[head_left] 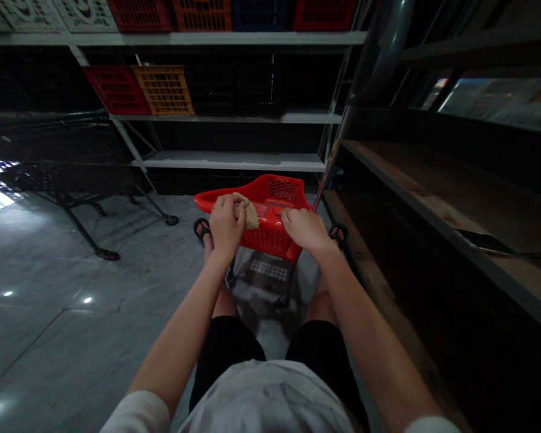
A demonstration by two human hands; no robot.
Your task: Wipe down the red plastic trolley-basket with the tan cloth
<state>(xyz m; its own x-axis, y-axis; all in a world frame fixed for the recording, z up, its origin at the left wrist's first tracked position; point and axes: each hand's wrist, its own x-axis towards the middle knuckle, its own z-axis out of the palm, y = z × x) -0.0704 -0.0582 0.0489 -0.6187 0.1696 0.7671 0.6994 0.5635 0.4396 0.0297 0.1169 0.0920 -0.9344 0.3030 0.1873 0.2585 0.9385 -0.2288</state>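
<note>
A red plastic basket (270, 231) stands on a small wheeled frame on the floor in front of my legs. My left hand (226, 225) is closed on a beige cloth (250, 214) and presses it against the basket's near rim. My right hand (305, 230) grips the near rim of the basket on its right side, fingers curled over the edge. The basket's inside looks empty where it shows.
White shelving (234, 161) at the back holds red and orange crates (139, 89). Dark wooden shelves (433, 198) run along the right. A black wire trolley (63, 162) stands at left on the glossy grey tile floor (63, 313). A stick (327, 171) leans by the basket.
</note>
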